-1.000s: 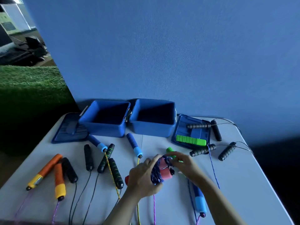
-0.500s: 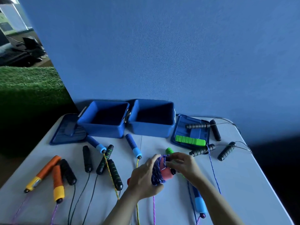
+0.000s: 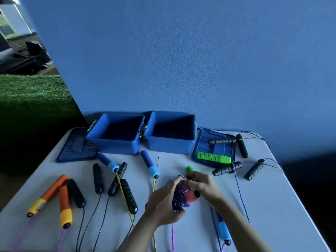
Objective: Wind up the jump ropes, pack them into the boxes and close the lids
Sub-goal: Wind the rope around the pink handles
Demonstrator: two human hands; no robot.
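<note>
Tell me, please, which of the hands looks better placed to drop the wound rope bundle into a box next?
Probably the left hand: it grips the wound red-handled rope round its body, while the right hand only pinches the top end. The left box and right box both stand open just ahead.

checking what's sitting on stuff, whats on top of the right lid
On the right lid lie a green handle along its near edge and most of a black handle across its far part. Another black handle overlaps its near corner. What is under these cannot be seen.
</note>
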